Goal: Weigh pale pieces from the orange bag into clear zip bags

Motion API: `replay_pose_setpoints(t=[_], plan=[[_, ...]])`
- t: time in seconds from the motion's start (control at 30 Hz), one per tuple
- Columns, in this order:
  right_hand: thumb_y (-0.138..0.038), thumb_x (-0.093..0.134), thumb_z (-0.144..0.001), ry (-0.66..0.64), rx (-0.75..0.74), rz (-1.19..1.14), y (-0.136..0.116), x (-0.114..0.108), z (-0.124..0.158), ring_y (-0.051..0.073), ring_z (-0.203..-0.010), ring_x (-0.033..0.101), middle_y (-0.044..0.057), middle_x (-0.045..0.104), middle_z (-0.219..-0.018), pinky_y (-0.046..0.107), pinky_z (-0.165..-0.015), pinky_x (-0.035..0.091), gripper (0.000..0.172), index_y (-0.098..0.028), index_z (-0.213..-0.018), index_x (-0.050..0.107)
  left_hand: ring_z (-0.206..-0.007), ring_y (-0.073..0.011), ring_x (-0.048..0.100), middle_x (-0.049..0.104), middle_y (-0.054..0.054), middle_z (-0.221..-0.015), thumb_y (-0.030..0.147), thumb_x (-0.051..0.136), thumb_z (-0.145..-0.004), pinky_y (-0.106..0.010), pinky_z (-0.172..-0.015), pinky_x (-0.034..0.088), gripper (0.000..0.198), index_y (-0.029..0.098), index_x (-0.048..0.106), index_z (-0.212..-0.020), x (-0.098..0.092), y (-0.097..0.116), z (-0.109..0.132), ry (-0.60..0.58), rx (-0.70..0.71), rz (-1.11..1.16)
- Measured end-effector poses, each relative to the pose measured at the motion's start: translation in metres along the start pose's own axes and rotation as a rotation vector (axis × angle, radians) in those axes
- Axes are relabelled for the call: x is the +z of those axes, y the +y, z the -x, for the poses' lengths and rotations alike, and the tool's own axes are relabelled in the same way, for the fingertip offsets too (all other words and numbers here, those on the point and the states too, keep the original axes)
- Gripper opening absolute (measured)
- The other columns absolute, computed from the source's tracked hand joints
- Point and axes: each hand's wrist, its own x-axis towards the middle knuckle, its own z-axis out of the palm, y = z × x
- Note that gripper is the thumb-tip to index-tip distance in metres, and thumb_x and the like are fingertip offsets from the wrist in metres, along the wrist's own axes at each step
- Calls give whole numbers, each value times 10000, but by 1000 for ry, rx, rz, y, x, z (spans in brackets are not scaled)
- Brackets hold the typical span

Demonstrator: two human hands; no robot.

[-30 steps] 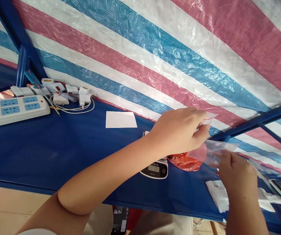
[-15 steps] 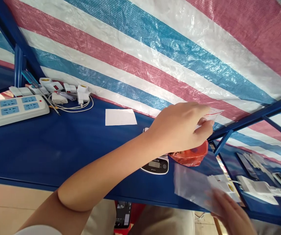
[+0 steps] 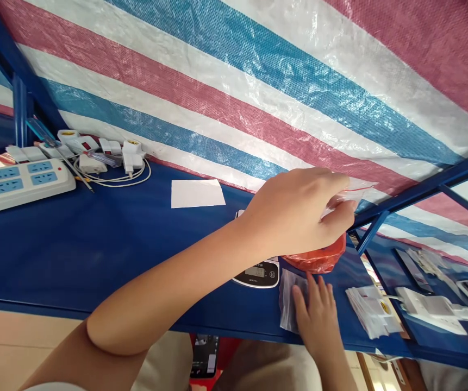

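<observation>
My left hand (image 3: 299, 209) reaches across to the right above the table, thumb and fingers closed on a small clear zip bag (image 3: 360, 190) with a red strip. Below that hand is a crumpled red plastic bag (image 3: 317, 262), its contents mostly covered by the hand. A digital kitchen scale (image 3: 260, 276) is partly hidden under my left forearm, its display showing. My right hand (image 3: 321, 323) lies on the table with fingers spread, resting on the edge of a larger clear plastic bag (image 3: 287, 304).
A white slip of paper (image 3: 198, 194) lies behind the scale. On the left are a power strip (image 3: 22, 182) and several white adapters (image 3: 131, 155) with cables. A white stack (image 3: 372, 312) sits to the right. A phone (image 3: 204, 353) shows below the table edge.
My right hand has moved left with the larger clear bag, set it on the table beside the scale and spread its fingers. My left hand still holds the zip bag.
</observation>
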Motion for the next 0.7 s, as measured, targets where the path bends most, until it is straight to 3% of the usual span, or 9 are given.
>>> replay_pose_setpoints(t=[0.13,0.37,0.57,0.7], plan=[[-747,197,-966,-99,115,218,-12,22,3,516,-1531,242,214,332,-1662,741,-1168,212,874,-197,-1608,419,-631,-125,550,596,-12,-722,277,495,-999,-296,-565,363,260,207,526,-750,-2,-3,-1,-2,8,-3],[-701,181,-987,-170,147,305,-16,15,3,513,-1539,221,199,276,-1693,731,-1173,196,832,-221,-1649,332,-618,-124,535,563,-8,-693,278,480,-1000,-289,-562,350,261,202,528,-755,-3,-8,-1,30,32,-5],[-756,178,-962,-101,123,164,-3,23,2,473,-1558,206,220,310,-1677,709,-1202,174,921,-144,-1624,368,-657,-145,569,589,-22,-716,290,482,-1002,-295,-582,384,260,212,535,-760,-6,-3,0,17,-1,4],[-786,264,-934,-19,181,-59,-4,8,1,486,-1547,234,258,390,-1624,725,-1204,158,961,-82,-1563,445,-677,-156,592,622,-29,-742,285,480,-1005,-310,-602,424,247,221,556,-778,-8,-1,0,-10,-15,45]])
